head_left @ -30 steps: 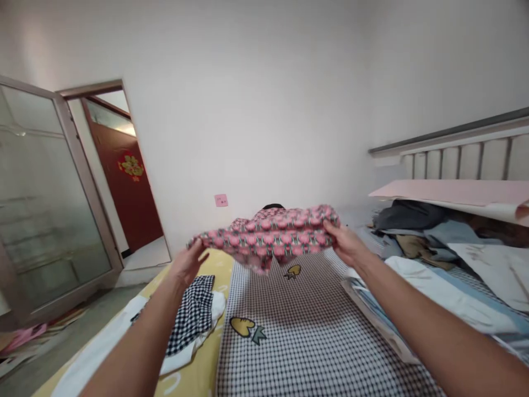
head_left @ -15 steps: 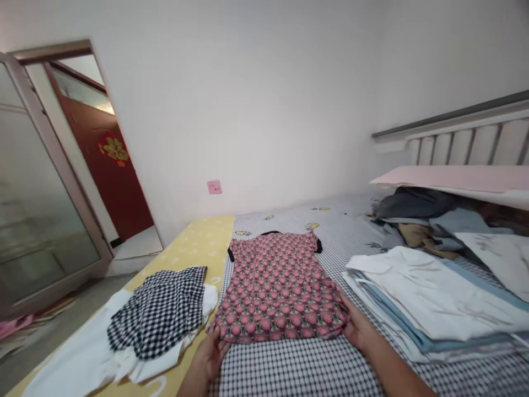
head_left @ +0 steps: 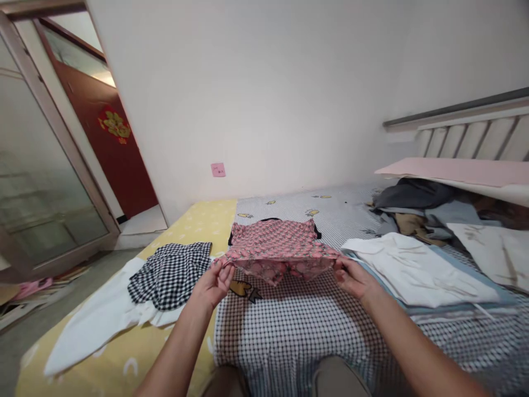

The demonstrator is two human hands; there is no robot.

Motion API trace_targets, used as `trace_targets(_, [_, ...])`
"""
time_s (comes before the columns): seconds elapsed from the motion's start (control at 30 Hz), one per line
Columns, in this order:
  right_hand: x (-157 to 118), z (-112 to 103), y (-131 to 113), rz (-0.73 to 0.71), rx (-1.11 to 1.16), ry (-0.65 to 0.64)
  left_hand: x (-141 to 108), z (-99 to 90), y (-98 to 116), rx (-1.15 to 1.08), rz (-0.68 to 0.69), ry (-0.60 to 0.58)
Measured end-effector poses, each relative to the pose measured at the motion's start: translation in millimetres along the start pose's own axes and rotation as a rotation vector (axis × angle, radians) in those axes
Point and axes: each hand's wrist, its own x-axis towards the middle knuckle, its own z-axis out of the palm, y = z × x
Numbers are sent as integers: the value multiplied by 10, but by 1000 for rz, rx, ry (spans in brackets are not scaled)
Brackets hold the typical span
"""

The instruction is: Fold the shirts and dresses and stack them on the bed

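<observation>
A pink floral shirt [head_left: 273, 237] with black trim lies in front of me on the bed, its far end flat and its near edge raised off the sheet. My left hand [head_left: 217, 282] pinches the near left corner of it. At the near right corner, my right hand [head_left: 351, 275] grips the fabric between thumb and fingers. Between the two hands the edge is stretched nearly straight, and a loose layer sags beneath it.
On the left lie a black-and-white checked garment [head_left: 171, 275] and a white garment [head_left: 95, 320]. A stack of folded white and blue clothes [head_left: 421, 275] is at right. Behind it, darker clothes [head_left: 413, 198] sit under a pink board [head_left: 458, 171]. The bed [head_left: 285, 336] has a checked sheet.
Both hands have lifted the shirt's near edge and moved it away from me, folding the lower part up off the sheet. My view has shifted slightly, and my knees now show.
</observation>
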Motion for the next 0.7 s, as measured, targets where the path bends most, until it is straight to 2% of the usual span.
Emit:
trace_targets(0.07, [-159, -51, 12, 16, -36, 10, -204, -4, -30, 29, 30, 21])
trace_targets(0.17, [-394, -213, 249, 63, -96, 70, -487, -203, -303, 93, 8, 109])
trace_targets(0.27, [-656, -520, 606, 117, -140, 166, -729, -642, -684, 186, -89, 278])
trace_targets(0.37, [-945, -1012, 902, 162, -160, 250, -956, -1190, -909, 239, -135, 427])
trace_targets(0.4, [-1028, -1201, 970, 183, -176, 279, -1022, -1351, -925, 243, -112, 464])
trace_targets(0.47, [-1134, -1542, 1048, 209, -276, 358, -1117, -1567, -883, 284, 32, 518])
trace_targets(0.53, [-1134, -1722, 1045, 111, -473, 394, -1140, -1573, -786, 413, 281, 520])
trace_targets(0.57, [-1093, -1713, 1015, 2, -586, 374, -1118, -1484, -737, 509, 427, 484])
trace_targets(0.63, [-954, -1460, 916, -293, -801, 299, -1007, -1147, -673, 715, 705, 334])
trace_targets(0.7, [-772, -944, 817, -616, -1012, 214, -810, -700, -682, 942, 934, 114])
